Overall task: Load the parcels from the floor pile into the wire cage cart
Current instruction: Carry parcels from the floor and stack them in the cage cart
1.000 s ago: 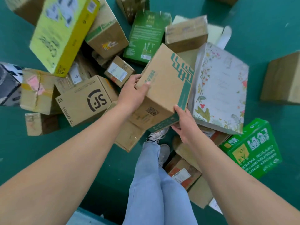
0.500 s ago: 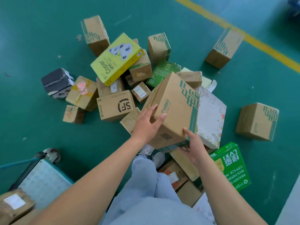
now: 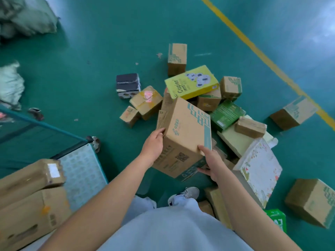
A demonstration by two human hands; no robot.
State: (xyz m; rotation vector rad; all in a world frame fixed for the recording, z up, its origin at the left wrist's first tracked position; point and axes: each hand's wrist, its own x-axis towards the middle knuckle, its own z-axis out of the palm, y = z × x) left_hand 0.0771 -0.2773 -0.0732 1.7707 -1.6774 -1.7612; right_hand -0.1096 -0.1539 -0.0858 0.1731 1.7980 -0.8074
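Note:
I hold a brown cardboard box with teal print (image 3: 184, 131) in the air above the pile, tilted. My left hand (image 3: 154, 144) grips its left edge and my right hand (image 3: 210, 160) grips its lower right corner, thumb on top. The floor pile (image 3: 199, 98) spreads behind and to the right of it: a yellow-green Copier box (image 3: 190, 84), a green box (image 3: 226, 113), a floral white box (image 3: 257, 167) and several brown cartons. The cart (image 3: 79, 171) is at the lower left, its pale patterned floor and teal frame showing, with two brown parcels (image 3: 30, 196) inside.
Loose cartons lie apart at the right (image 3: 293, 113) and lower right (image 3: 313, 201). A yellow line (image 3: 262, 55) crosses the green floor. Grey-green sacks (image 3: 25, 17) lie at the upper left. My feet and pale trousers (image 3: 183, 196) stand between cart and pile.
The box has been lifted off the pile and carried left. My view has swung left and pulled back, so the cart and its parcels have come into sight.

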